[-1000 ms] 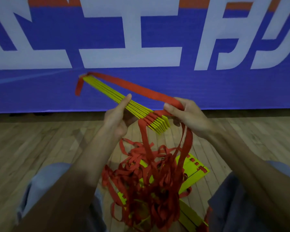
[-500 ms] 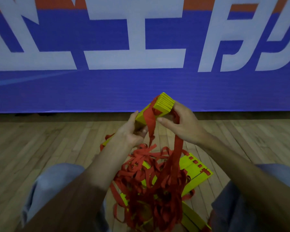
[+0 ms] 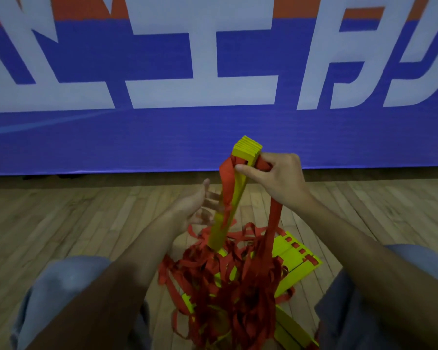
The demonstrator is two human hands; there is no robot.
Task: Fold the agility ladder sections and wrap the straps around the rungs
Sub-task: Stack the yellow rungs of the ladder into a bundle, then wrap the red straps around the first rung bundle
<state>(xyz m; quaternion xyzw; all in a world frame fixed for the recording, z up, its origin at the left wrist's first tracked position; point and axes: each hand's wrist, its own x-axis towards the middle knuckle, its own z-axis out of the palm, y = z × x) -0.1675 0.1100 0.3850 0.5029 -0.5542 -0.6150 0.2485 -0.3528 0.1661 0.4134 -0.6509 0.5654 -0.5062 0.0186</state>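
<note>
Rungs now upright, right hand grip clamping straps, left hand released, open.

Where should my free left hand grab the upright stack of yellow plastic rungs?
Probably the bare lower half of the stack of yellow plastic rungs, coming from its left: the right hand already pinches the top, and the open left hand is alongside.

Two hands, left and right, one upright stack of yellow rungs, one tangle of red straps.
</note>
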